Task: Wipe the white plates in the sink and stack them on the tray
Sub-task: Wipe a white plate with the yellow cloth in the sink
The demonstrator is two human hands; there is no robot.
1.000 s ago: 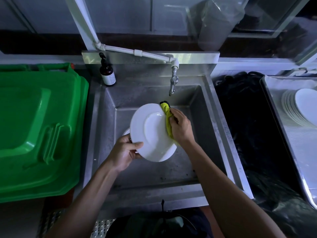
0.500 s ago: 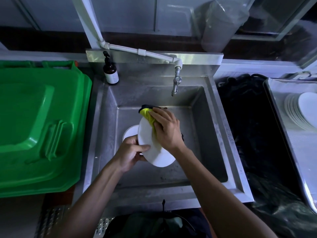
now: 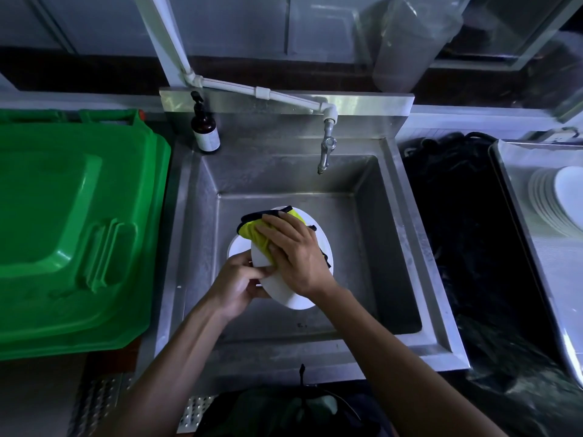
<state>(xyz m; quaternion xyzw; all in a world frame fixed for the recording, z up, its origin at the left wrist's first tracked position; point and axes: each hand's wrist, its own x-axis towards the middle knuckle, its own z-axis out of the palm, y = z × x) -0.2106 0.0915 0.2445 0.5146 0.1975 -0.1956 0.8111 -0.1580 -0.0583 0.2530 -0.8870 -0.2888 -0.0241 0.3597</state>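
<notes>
Over the steel sink (image 3: 410,247), the left hand (image 3: 235,283) grips the round white plate (image 3: 293,294) by its rim. The right hand (image 3: 293,253), fingers spread flat, has swept the yellow cloth (image 3: 252,233) from the plate's right edge across to the top left: wiping is under way, the stack on the metal tray (image 3: 517,190) waits.

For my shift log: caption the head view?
Right hand wipes a plate with a cloth over the sink.

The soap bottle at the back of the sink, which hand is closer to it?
Left, narrowly. The soap bottle stands at the sink's back left corner. The left hand grips the plate below it; the right hand, pressing the cloth, sits farther right.
</notes>
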